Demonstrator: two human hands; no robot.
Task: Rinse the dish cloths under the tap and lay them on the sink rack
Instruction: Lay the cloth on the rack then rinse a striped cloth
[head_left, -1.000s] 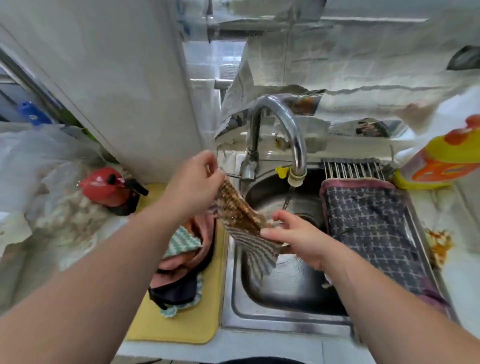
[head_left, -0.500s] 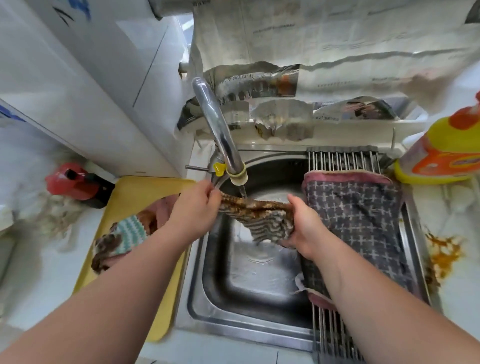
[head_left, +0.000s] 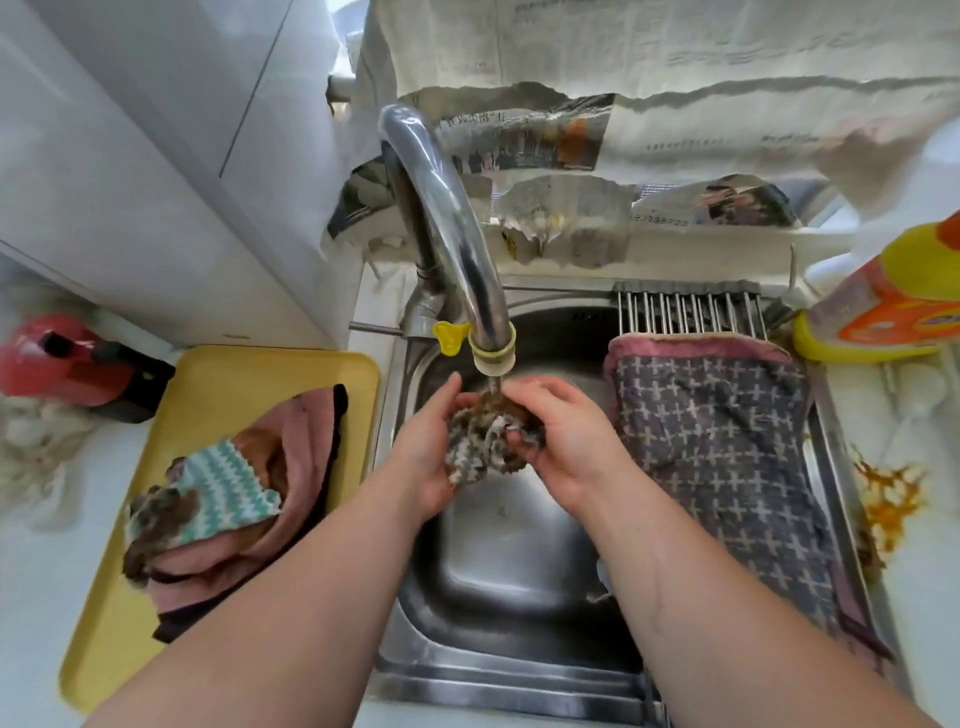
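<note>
Where the tap pours, you grip the brown striped dish cloth with left hand and right hand, fingers curled round it. Wadded over the sink, its loose end hangs down.

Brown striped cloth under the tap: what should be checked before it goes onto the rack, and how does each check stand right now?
1. Water reaching the brown cloth: ok, a thin stream from the tap lands on it.
2. Grip: ok, left hand and right hand both hold it bunched over the sink.
3. Rinsed clean: cannot tell.
4. Room on the sink rack: cannot tell; the grey cross-patterned cloth covers most of it, and only the far bars show bare.
5. Other cloths done: not ok, a pile lies on the yellow tray.
</note>
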